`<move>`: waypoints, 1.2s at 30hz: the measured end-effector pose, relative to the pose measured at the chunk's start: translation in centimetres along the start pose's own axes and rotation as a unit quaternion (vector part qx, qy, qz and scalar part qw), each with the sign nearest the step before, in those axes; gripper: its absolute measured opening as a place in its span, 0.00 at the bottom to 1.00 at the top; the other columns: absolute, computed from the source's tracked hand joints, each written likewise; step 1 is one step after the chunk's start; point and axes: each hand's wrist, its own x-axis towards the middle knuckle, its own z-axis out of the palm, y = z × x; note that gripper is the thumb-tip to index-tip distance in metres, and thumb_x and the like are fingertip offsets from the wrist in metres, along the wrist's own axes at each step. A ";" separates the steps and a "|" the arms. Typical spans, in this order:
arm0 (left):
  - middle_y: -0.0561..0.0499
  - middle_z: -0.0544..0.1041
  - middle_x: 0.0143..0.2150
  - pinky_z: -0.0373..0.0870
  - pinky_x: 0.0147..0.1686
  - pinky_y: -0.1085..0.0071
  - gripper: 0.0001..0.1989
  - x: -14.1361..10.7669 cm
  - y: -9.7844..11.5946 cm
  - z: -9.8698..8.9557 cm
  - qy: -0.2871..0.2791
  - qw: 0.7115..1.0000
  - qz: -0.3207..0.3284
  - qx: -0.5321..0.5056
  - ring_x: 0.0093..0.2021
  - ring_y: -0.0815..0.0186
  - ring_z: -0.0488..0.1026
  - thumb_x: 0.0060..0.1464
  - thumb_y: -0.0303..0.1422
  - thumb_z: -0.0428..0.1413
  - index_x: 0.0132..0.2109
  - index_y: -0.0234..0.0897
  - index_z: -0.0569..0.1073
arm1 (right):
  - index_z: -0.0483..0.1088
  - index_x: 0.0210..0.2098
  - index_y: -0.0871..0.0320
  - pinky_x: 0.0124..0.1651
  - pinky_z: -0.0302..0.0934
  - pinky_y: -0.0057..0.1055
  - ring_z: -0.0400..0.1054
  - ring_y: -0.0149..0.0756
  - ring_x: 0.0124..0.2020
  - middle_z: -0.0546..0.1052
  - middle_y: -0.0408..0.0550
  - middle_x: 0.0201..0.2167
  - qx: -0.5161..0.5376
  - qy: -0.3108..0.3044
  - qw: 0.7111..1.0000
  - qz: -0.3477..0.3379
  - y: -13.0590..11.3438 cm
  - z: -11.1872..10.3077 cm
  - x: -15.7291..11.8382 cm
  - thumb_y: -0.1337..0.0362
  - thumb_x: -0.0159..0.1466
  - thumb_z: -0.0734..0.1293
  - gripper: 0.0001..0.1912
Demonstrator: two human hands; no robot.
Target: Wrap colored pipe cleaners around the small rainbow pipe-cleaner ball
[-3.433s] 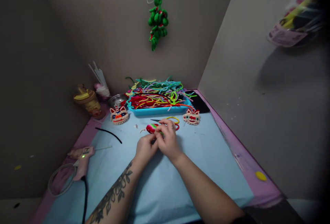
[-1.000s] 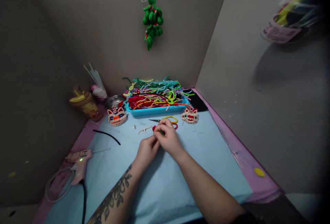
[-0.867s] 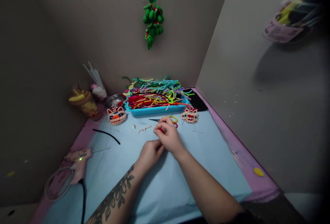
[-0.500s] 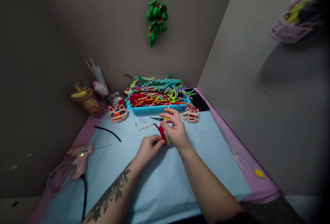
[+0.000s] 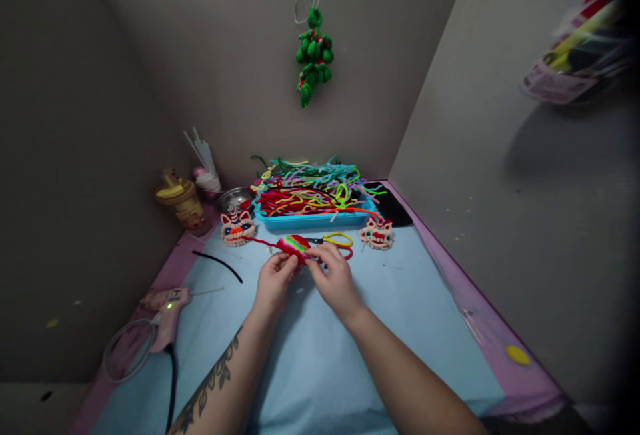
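Between my two hands is a small craft piece of red, yellow, green and pink pipe cleaners (image 5: 295, 245), with one red strand trailing off to the left. My left hand (image 5: 275, 279) pinches its lower left side. At its right edge, my right hand (image 5: 334, 276) grips it between thumb and fingers. Just behind my right hand lie scissors (image 5: 338, 239) with yellow and red handles, their blades partly hidden. A cream lion-like face (image 5: 238, 229) with blue and orange parts sits to the left. A similar face (image 5: 377, 235) with red and green parts sits to the right.
Behind the hands stands a blue tray (image 5: 315, 223) heaped with pipe cleaners. A pink glue gun (image 5: 169, 318) with a lit green light and a black stem (image 5: 218, 265) lie left. A metal bowl (image 5: 235, 200) and a cup (image 5: 186, 207) stand back left. A green ornament (image 5: 314, 58) hangs above.
My right hand has come down from beside the scissors onto the craft piece. The piece now lies turned with its coloured stripes showing. The camera view has shifted slightly.
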 end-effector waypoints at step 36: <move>0.47 0.79 0.32 0.69 0.38 0.68 0.07 -0.7 0.2 0.5 -0.087 0.957 0.143 0.235 0.34 0.62 0.74 0.45 0.34 0.62 0.32 0.35 0.79 | 0.74 0.42 0.55 0.39 0.66 0.33 0.68 0.37 0.36 0.73 0.48 0.35 0.007 -0.015 1.000 0.010 -0.4 -0.8 0.5 0.68 0.60 0.65 0.11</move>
